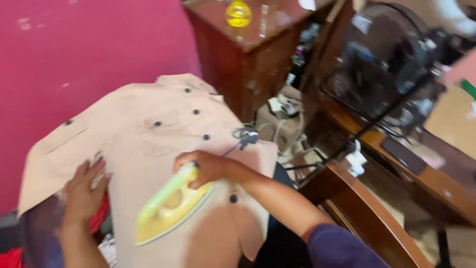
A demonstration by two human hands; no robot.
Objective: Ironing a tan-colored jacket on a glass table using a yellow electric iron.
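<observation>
**Yellow iron pressing a tan shirt**

The yellow iron (166, 211) is lying flat on the tan shirt (148, 144), on the lower front panel, its pointed nose aiming toward the bottom left. The right hand (206, 167) is wrapping fully around the iron's handle at the rear end, fingers curled tight over it, so the body of the iron is stretching out below and left of the grip. A dark cord (243, 136) is running from the hand's side up to a coiled bundle just beyond the shirt's right edge.

The left hand (84, 191) is resting spread and flat on the shirt's left edge, gripping nothing, fingers pointing up; it is sitting well left of the iron with bare cloth between them.

Above the iron, the shirt is spreading wide toward its collar, with a row of dark buttons (196, 112) running down the placket. The shirt's hem is hanging off near the iron's right side, beside a wooden chair (357, 208).

Beyond the shirt's top, a wooden cabinet (248, 64) is carrying a yellow bottle (239, 13); what it is containing cannot be told. Right of that, a dark fan (382, 59) is standing, blurred.
</observation>
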